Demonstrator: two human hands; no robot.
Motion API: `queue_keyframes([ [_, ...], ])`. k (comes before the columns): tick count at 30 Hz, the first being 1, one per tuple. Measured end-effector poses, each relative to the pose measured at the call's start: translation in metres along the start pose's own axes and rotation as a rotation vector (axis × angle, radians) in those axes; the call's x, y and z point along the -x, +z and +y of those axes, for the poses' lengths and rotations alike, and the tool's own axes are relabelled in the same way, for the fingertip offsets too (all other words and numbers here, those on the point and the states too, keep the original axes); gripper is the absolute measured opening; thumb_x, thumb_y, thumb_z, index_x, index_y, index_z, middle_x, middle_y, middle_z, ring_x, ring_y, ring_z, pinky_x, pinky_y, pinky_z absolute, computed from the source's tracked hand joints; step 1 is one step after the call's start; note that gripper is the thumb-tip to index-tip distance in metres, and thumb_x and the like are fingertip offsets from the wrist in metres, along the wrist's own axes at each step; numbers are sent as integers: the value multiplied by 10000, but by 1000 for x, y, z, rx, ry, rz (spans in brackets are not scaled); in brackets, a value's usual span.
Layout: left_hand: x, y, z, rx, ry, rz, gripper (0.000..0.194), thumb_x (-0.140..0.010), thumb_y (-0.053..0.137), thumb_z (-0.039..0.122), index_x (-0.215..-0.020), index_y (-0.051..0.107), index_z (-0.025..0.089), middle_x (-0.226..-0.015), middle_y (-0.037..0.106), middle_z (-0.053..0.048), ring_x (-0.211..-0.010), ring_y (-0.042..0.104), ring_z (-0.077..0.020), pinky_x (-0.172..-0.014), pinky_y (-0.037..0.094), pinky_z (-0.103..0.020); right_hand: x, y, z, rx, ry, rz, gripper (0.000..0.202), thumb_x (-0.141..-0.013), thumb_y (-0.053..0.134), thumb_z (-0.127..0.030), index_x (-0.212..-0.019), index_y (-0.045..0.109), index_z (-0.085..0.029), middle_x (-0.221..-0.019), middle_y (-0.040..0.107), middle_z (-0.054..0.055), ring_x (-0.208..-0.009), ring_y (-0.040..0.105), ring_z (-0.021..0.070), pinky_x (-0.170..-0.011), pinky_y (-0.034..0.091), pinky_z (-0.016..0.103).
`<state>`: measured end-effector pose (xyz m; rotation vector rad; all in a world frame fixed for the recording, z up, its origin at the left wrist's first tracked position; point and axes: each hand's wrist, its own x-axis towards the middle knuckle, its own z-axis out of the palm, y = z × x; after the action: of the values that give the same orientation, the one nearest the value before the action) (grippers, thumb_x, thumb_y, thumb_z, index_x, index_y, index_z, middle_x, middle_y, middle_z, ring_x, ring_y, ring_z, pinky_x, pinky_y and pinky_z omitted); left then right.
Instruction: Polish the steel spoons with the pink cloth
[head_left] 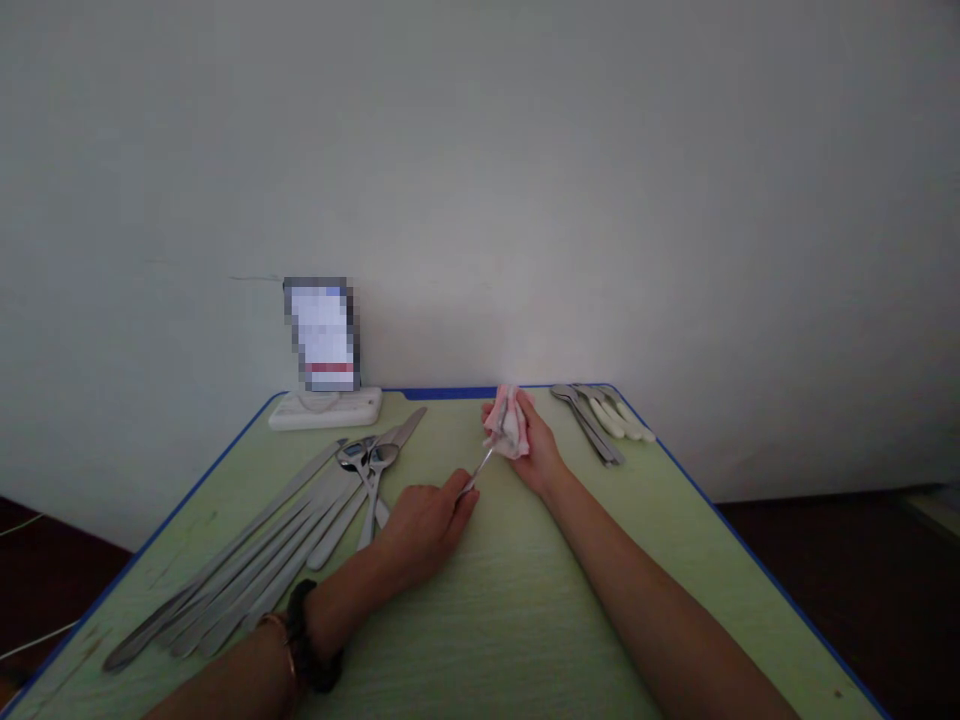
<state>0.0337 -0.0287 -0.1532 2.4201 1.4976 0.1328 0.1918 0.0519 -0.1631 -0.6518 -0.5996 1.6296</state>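
Observation:
My left hand (431, 515) is closed around the thin metal handle of a piece of cutlery (482, 466), held above the middle of the table. Its far end disappears into a pink and white cloth (510, 425), so whether it is a spoon or a fork is hidden. My right hand (536, 445) grips that cloth, wrapped around the cutlery's head. Left of my left hand lie several table knives (300, 530) fanned out, with spoons (382, 458) resting on and beside them.
At the back right lie metal spoons (589, 425) and several pieces of cutlery with cream handles (606, 418). A phone (324, 335) with a blurred screen stands on a white holder (326, 410) at the back left. Behind the green table (510, 620) rises a plain wall (525, 200).

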Motion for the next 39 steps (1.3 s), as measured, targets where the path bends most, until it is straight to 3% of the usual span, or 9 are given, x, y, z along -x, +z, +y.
queue_keyframes([
  [4,1,0,-2,37,12,-2,293,-941,233,362,-975,480,207,-751,669,-49,-730,652,-206,-639,381,-263,-2,-1,-5,-61,-4,2,257,-851,497,-362,-803,635,-151,-688,703,44,-533,626,129,-467,502,224],
  [9,-2,-1,-7,235,-61,74,317,-942,213,357,-888,486,204,-685,621,-15,-670,617,-178,-585,354,-243,6,1,7,168,15,-94,318,-779,583,-434,-794,657,-126,-690,705,75,-615,653,166,-552,521,263],
  [13,-6,0,-8,328,-103,142,320,-938,215,358,-951,491,195,-743,631,-25,-699,605,-179,-615,366,-252,14,6,22,348,29,-169,320,-745,608,-450,-751,666,-136,-646,697,67,-673,662,178,-578,514,258],
  [17,-6,1,-5,248,-111,116,305,-937,227,351,-918,492,202,-724,630,-23,-697,611,-182,-614,353,-251,13,9,26,267,-29,-93,354,-746,593,-479,-721,663,-132,-637,692,75,-672,659,184,-602,521,272],
  [23,-2,1,-3,146,-41,53,298,-943,222,347,-926,485,208,-687,638,-21,-687,631,-192,-597,341,-250,0,3,13,35,-104,40,331,-800,550,-445,-774,648,-130,-667,690,60,-550,616,138,-535,515,250],
  [28,-2,1,-4,163,-41,27,296,-941,226,351,-902,485,213,-663,620,-6,-660,620,-174,-582,334,-240,-1,-1,7,26,-65,-41,313,-778,591,-424,-787,641,-115,-674,686,67,-581,624,145,-584,526,267],
  [33,-4,2,-6,242,-81,81,301,-935,230,349,-845,484,215,-658,598,1,-642,597,-163,-579,329,-235,5,1,8,142,14,-146,320,-735,638,-421,-777,648,-104,-666,686,75,-634,636,151,-611,515,258],
  [39,-3,1,-4,430,-38,115,312,-922,259,368,-865,521,208,-557,550,31,-565,559,-143,-574,347,-230,1,0,7,56,5,-109,287,-776,601,-404,-811,647,-123,-719,698,50,-574,619,122,-557,508,235],
])
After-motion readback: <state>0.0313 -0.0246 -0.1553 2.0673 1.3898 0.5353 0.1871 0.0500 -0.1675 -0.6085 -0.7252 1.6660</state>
